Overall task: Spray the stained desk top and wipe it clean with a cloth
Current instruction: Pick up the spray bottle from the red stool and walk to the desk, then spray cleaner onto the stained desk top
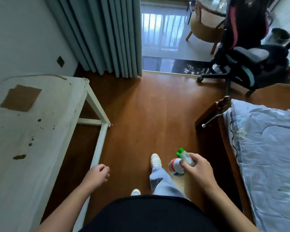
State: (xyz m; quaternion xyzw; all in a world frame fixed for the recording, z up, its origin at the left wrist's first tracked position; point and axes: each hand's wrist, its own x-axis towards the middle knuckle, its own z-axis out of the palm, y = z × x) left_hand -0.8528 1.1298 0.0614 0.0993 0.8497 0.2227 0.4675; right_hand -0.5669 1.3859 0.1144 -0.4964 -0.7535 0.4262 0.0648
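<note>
A white desk top (40, 164) fills the left side, marked with dark spots, brown smears and a square brown patch (20, 97). My right hand (197, 168) grips a spray bottle (179, 163) with a green nozzle and a white body, held over the floor to the right of the desk. My left hand (98, 174) hangs beside the desk's front edge with loosely curled fingers and holds nothing. No cloth is in view.
A bed with a pale blue quilt (266, 156) and dark wooden frame stands at the right. A black office chair (244, 64) sits at the back right, grey curtains (104, 36) at the back. Brown wooden floor (149, 114) lies between desk and bed.
</note>
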